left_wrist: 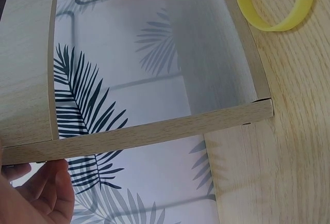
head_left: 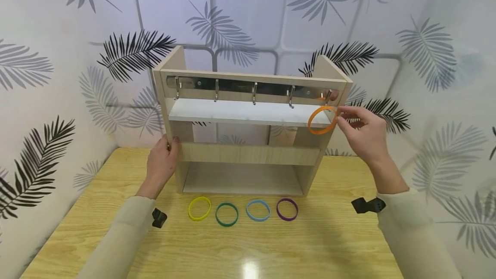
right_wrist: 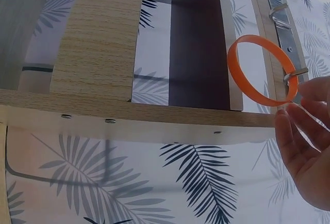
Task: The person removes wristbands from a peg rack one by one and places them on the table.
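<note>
An orange silicone wristband [head_left: 320, 132] hangs from the fingertips of my right hand [head_left: 366, 134], which pinches its right edge. It is just in front of and below the rightmost hook [head_left: 328, 95]. In the right wrist view the wristband [right_wrist: 248, 88] overlaps a hook; I cannot tell whether they touch. My left hand [head_left: 160, 162] grips the left side panel of a light wooden shelf [head_left: 248, 155], thumb near its front edge. Curled fingers of that hand [left_wrist: 49, 193] show against the panel in the left wrist view.
A metal rail with several hooks [head_left: 254, 91] runs along the shelf's upper front. On the wooden table [head_left: 248, 249] before the shelf lie yellow [head_left: 190, 211], green [head_left: 227, 225], light blue [head_left: 258, 219] and purple [head_left: 286, 218] wristbands in a row. Leaf-patterned wall [head_left: 240, 7] stands behind.
</note>
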The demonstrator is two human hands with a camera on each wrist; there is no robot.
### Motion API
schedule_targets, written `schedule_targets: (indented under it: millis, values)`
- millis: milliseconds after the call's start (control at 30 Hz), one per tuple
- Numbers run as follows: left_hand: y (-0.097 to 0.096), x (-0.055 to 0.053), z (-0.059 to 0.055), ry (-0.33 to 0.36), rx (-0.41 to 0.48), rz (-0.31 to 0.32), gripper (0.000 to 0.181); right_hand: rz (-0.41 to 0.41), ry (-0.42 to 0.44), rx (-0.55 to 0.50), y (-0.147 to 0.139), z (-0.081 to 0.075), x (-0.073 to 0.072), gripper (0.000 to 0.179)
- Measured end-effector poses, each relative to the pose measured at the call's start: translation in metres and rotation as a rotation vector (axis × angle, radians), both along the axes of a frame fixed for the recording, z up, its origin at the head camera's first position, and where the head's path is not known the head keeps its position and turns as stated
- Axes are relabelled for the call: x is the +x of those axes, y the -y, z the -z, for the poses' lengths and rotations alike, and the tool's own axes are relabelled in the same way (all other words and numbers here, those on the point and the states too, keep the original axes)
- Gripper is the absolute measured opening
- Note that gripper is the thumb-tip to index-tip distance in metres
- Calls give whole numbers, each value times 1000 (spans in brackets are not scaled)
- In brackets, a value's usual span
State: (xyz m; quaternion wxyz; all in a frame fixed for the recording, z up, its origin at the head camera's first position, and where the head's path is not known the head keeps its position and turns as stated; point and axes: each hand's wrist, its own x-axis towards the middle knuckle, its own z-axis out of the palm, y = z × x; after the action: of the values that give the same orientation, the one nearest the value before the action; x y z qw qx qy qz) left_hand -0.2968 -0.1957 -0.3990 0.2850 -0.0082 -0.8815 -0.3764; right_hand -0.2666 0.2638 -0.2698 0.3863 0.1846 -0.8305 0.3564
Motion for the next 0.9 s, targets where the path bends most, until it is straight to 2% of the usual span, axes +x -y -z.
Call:
schedule_targets:
  millis: [333, 900]
  values:
    - [0, 0, -1, 13, -1, -8, 48, -9, 49, -1, 0, 1, -4, 22]
    - [-1, -1, -1, 3, -8, -11, 46, -29, 64, -1, 5, -1, -6, 22]
